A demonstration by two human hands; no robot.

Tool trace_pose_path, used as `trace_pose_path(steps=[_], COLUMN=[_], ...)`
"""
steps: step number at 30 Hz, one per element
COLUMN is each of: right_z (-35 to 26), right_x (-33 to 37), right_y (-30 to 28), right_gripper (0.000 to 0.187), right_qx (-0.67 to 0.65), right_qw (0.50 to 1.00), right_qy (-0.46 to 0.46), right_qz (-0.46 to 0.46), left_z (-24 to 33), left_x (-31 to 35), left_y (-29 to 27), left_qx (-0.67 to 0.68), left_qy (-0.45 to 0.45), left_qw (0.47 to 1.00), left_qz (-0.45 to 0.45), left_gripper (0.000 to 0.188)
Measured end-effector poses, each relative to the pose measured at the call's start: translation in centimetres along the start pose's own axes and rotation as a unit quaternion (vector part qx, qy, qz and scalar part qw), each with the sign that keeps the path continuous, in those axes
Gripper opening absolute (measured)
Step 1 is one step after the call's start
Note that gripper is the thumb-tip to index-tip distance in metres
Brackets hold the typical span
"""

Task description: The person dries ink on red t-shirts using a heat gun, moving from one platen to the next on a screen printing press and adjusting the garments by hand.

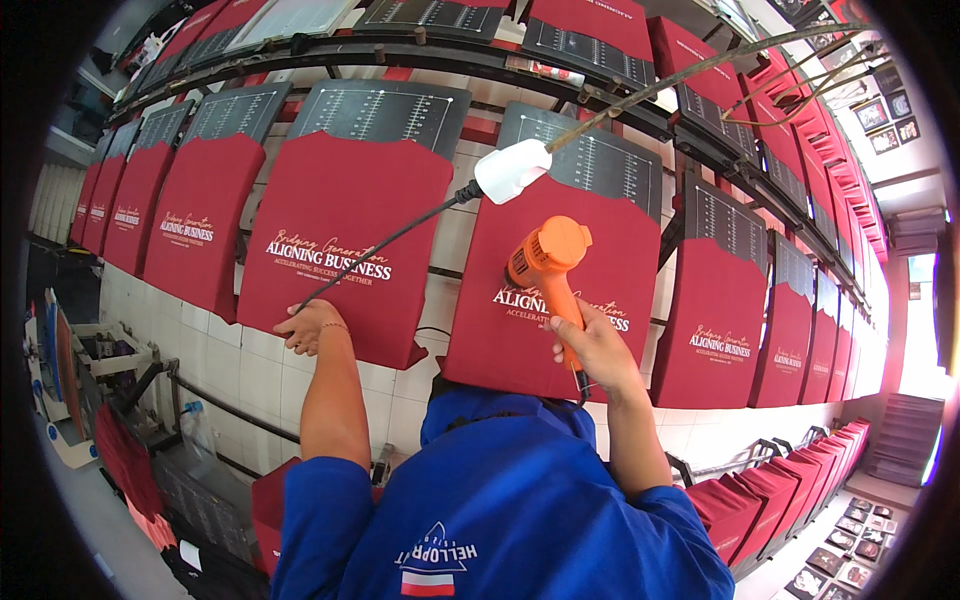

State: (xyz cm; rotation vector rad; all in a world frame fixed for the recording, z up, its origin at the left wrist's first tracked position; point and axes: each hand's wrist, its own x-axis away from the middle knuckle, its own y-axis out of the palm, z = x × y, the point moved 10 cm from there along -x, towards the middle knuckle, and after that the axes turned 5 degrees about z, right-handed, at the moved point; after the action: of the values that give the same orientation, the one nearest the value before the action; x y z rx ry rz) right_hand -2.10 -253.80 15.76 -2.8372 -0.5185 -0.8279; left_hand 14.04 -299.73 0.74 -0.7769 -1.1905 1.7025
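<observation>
My right hand [600,350] is wrapped round the handle of an orange heat gun [552,250], its wide end up, above a red printed shirt [500,330] on a board. Off to the left, my left hand [315,328] is closed on a black power cable [395,238], beside the lower edge of another red shirt [350,200]. That cable runs up to a white socket [513,170], which hangs from a brown cord over the boards. White and gold lettering marks both shirts. The gun partly covers the print beneath it.
Dark ruled boards [385,108] carry more red shirts in long rows to the left, right and far side. A black metal rail [450,55] runs behind the near row. Further shirts [760,490] stand at the lower right. A brown cord [690,75] crosses the upper right.
</observation>
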Motion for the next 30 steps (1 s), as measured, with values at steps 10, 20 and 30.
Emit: trace_pose_path(steps=[10,20,30], right_z=[2.7,3.9,3.3], right_x=[4.7,4.3,5.1], right_y=[-0.2,0.3,0.2], right_gripper=[0.032,0.032,0.031], right_qx=[0.05,0.03,0.025], right_qw=[0.997,0.999,0.999], right_qy=[0.056,0.002,0.025], right_qz=[-0.027,0.03,0.04], left_z=[-1.0,-1.6,-1.5], left_x=[-0.5,-0.3,-0.3], left_y=[0.9,0.3,0.3], left_qx=[0.072,0.13,0.128], left_qy=[0.027,0.092,0.076], left_qw=[0.997,0.986,0.988], left_qz=[-0.016,-0.049,-0.048], left_gripper=[0.059,0.053,0.052])
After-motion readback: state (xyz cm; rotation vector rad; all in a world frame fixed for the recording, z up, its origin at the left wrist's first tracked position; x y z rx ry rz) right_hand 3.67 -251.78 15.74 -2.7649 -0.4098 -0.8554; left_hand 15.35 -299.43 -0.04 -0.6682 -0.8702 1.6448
